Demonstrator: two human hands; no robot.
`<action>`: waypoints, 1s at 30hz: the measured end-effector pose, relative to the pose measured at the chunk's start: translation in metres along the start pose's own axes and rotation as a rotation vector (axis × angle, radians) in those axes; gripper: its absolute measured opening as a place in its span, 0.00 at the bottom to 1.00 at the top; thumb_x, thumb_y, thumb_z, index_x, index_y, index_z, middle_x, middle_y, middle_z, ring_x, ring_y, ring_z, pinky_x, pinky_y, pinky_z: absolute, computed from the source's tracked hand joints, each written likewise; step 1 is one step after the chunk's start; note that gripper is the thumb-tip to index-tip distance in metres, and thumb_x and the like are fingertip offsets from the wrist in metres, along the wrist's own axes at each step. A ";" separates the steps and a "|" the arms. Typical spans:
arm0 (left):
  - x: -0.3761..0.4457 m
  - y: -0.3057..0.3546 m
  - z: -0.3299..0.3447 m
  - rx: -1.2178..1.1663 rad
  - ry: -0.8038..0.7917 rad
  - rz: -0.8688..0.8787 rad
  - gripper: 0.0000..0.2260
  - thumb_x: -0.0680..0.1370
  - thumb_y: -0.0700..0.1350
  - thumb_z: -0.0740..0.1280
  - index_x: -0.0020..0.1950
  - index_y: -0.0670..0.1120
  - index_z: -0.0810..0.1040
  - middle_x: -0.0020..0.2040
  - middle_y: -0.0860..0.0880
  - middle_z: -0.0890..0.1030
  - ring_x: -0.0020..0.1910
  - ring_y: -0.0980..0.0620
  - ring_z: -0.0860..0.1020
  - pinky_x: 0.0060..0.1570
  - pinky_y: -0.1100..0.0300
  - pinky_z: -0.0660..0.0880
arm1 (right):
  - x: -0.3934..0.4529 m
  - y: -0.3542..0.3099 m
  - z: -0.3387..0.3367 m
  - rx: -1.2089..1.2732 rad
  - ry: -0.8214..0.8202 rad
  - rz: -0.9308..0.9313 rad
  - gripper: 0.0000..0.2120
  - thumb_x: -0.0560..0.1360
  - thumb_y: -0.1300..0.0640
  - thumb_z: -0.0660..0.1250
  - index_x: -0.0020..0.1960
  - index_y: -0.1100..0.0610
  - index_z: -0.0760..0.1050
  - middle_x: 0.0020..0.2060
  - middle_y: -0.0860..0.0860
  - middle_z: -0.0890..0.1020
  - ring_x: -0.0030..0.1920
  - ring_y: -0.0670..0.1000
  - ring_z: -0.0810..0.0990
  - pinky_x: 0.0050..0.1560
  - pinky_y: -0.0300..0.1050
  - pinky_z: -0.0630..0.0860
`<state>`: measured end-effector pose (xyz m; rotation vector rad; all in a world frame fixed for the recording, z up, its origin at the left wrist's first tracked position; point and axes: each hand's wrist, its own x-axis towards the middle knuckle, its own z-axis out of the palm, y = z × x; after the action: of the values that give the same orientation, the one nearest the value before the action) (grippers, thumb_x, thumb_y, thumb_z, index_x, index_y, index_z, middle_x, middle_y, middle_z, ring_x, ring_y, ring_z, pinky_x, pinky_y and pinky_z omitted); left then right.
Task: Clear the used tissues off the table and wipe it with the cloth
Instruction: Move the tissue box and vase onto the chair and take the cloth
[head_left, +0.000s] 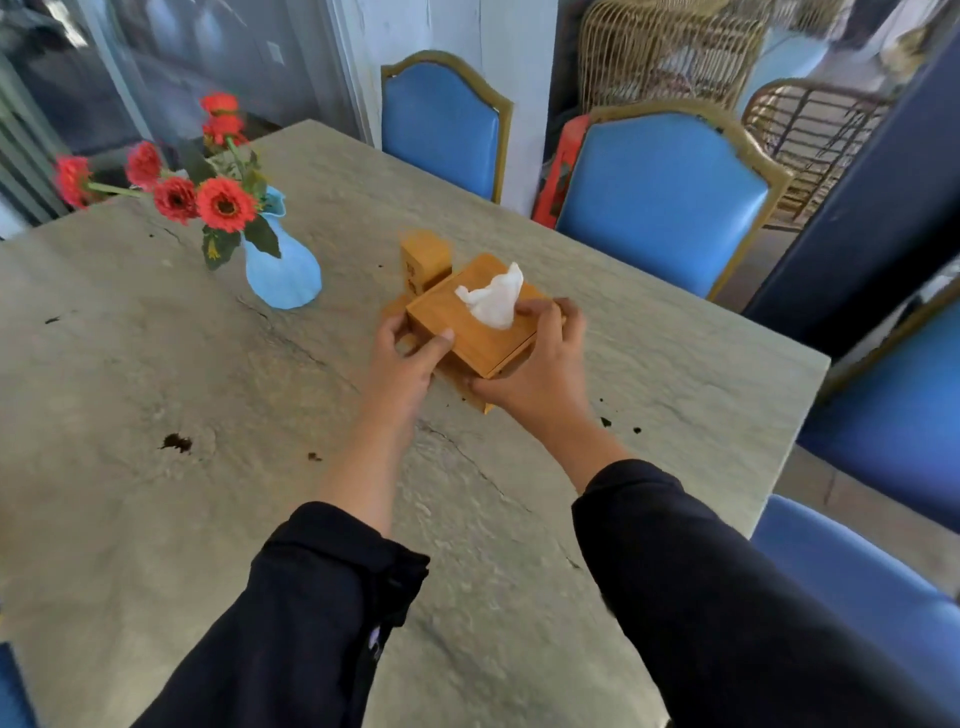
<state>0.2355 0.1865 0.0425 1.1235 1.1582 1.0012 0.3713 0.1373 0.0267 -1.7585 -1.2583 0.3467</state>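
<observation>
The grey stone-look table (156, 364) fills most of the view, its top veined with cracks and spotted with a few dark marks near the middle and toward the right edge. Blue padded chairs (665, 197) with gilt frames stand along the far and right sides, wicker furniture sits behind them, and glass panels close the room on the left.

No loose used tissues and no cloth show anywhere on the visible top, so the clearing seems done or those things lie out of view; the wiping looks not yet begun.

A blue vase (283, 270) of red flowers (223, 202) stands upright left of centre, well apart from the hands, probably left where it is as decoration.

At mid-table sits a wooden tissue box (478, 327), a clean white tissue (493, 299) rising from its slot. Both hands are clamped on it from opposite sides: the left hand (405, 358) grips the near left corner with its thumb on the lid, the right hand (540, 374) wraps the right side with fingers over the top. The box appears tilted or slightly raised above a wooden base beneath it, though blur makes that uncertain. Judging from the two-sided hold, the person is shifting it to free the surface for wiping.

A small upright wooden holder (423, 257) stands just behind the box, touching or nearly so.
</observation>
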 end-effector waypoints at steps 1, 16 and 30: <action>-0.013 -0.001 0.016 0.009 -0.015 0.009 0.25 0.74 0.47 0.71 0.68 0.53 0.65 0.58 0.59 0.72 0.56 0.57 0.73 0.49 0.61 0.72 | -0.007 0.009 -0.018 0.002 0.016 0.000 0.44 0.55 0.48 0.80 0.65 0.52 0.63 0.68 0.52 0.57 0.67 0.52 0.62 0.65 0.46 0.68; -0.185 -0.057 0.290 0.066 -0.328 -0.080 0.18 0.72 0.46 0.73 0.57 0.56 0.71 0.55 0.55 0.77 0.54 0.59 0.76 0.47 0.64 0.73 | -0.133 0.172 -0.307 -0.117 0.164 0.115 0.46 0.55 0.45 0.81 0.65 0.54 0.62 0.68 0.51 0.57 0.67 0.47 0.59 0.62 0.40 0.66; -0.261 -0.207 0.455 0.286 -0.513 -0.289 0.13 0.74 0.43 0.72 0.53 0.52 0.70 0.47 0.61 0.75 0.46 0.64 0.73 0.41 0.69 0.67 | -0.217 0.383 -0.404 -0.242 0.045 0.411 0.48 0.51 0.37 0.74 0.65 0.53 0.62 0.68 0.55 0.58 0.68 0.56 0.62 0.64 0.56 0.71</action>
<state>0.6534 -0.1650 -0.0976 1.2961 1.0175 0.2984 0.7761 -0.2777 -0.1180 -2.2242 -0.9289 0.3973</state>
